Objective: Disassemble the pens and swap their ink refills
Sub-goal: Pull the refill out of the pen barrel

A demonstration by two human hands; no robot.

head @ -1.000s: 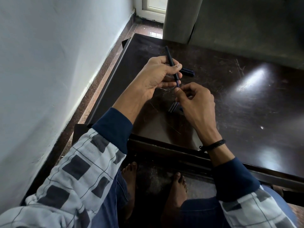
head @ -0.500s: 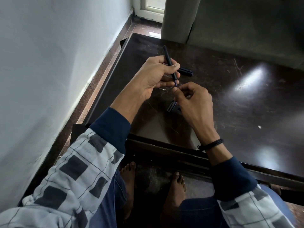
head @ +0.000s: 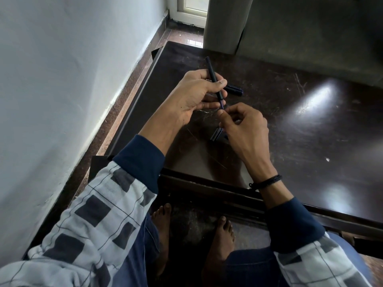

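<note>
One slim black pen barrel (head: 213, 76) shows a bluish refill (head: 222, 103) below.

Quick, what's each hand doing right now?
Left hand: gripping the pen barrel.
Right hand: pinching the refill sticking out of it.

Your left hand (head: 192, 96) covers the middle of the pen barrel (head: 213, 76), whose white print is too small to read. Your right hand (head: 244, 125) hides the lower end of the refill (head: 222, 104) and most of the dark pieces (head: 215, 134) beneath it. Both sleeves (head: 93, 214) run off the bottom edge.
</note>
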